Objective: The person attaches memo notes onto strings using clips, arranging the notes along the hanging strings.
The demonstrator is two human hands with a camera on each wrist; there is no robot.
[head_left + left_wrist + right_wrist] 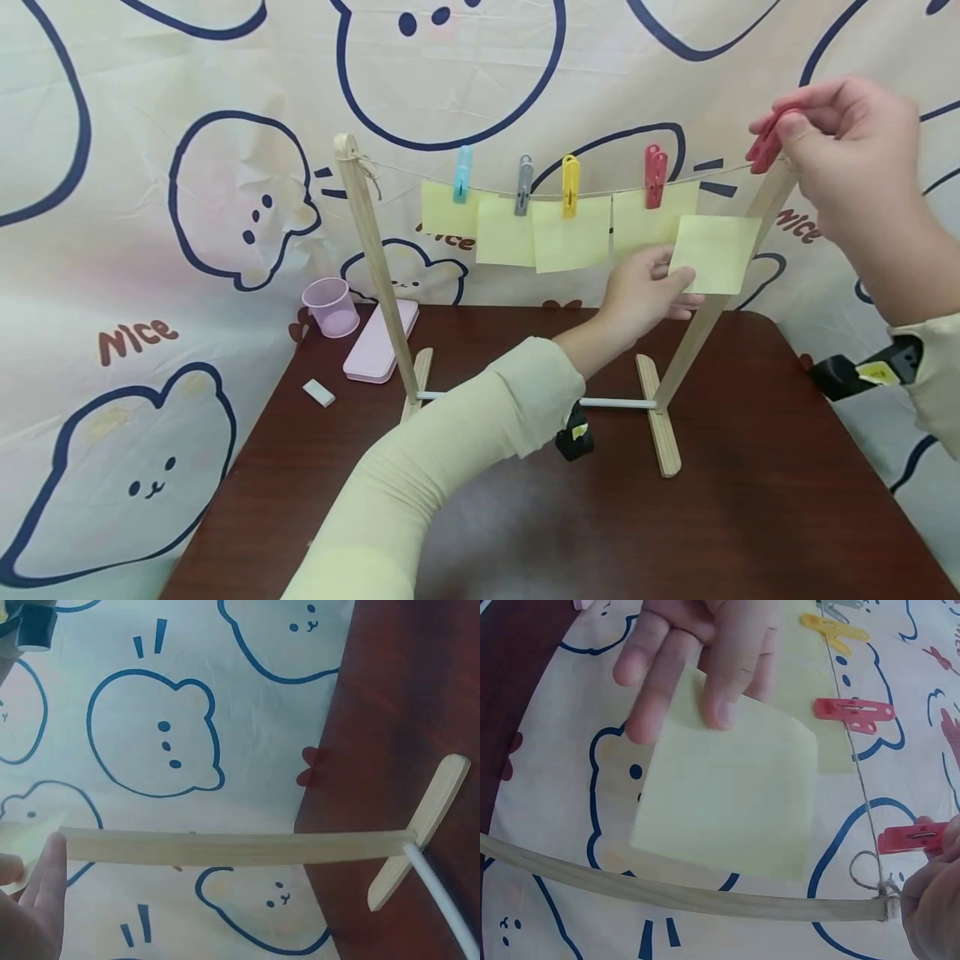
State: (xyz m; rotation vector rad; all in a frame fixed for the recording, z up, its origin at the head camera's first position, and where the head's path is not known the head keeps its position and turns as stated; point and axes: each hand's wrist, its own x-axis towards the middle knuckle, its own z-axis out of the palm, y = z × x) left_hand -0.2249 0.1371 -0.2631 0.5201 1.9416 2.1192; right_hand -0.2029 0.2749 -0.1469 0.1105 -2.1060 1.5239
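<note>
My left hand (648, 287) pinches a yellow sticky note (715, 254) by its left edge, thumb in front. The note hangs below the string (712, 174), in front of the right wooden post. Up at the string's right end, my right hand (855, 137) pinches a red clothespin (768, 143); in the right wrist view this clothespin (911, 838) lies beside the string's knot. Several more notes hang along the string, held by a blue clothespin (462, 175), a grey clothespin (523, 185), a yellow clothespin (571, 186) and another red clothespin (656, 177).
The wooden frame's left post (378, 267) and right post (693, 346) stand on flat feet, joined low by a white rod (618, 403). At the table's back left are a pink cup (331, 308), a pink case (381, 343) and a white eraser-like block (318, 392). A patterned cloth hangs behind.
</note>
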